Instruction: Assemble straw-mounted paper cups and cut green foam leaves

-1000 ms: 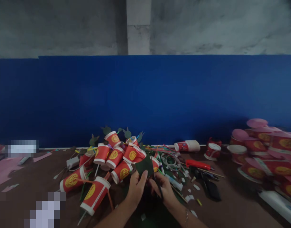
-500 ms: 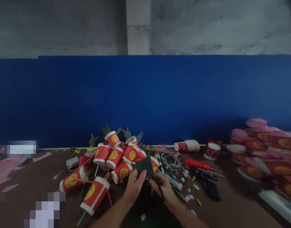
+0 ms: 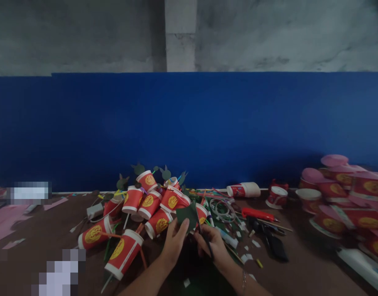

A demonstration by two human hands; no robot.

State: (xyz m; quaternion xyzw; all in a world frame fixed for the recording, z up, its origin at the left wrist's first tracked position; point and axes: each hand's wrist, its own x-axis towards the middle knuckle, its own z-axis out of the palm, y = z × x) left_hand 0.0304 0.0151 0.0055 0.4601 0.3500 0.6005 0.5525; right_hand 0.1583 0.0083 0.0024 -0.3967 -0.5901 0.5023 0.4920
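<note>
Between thumb and fingers, my left hand (image 3: 174, 240) pinches a piece of dark green paper (image 3: 186, 216). My right hand (image 3: 212, 242) is closed around the handles of dark scissors (image 3: 210, 246), whose blades reach up to the paper's right edge. Both hands are close together above the table's near middle. Just left of them lies a heap of red and white paper cups, one of them a tilted cup (image 3: 124, 254) with a straw. Dark green paper lies below the hands.
At the right stand stacked red cups with pink paper (image 3: 333, 193). Nearer are a red cutter (image 3: 259, 213), a black tool (image 3: 275, 246), coiled white cable (image 3: 221, 209) and paper scraps. Pink sheets (image 3: 7, 220) lie at the left. A blue panel (image 3: 189, 123) rises behind the table.
The scissor blades have shifted slightly against the paper's right edge. Both hands keep their hold, and the whole view has moved very slightly.
</note>
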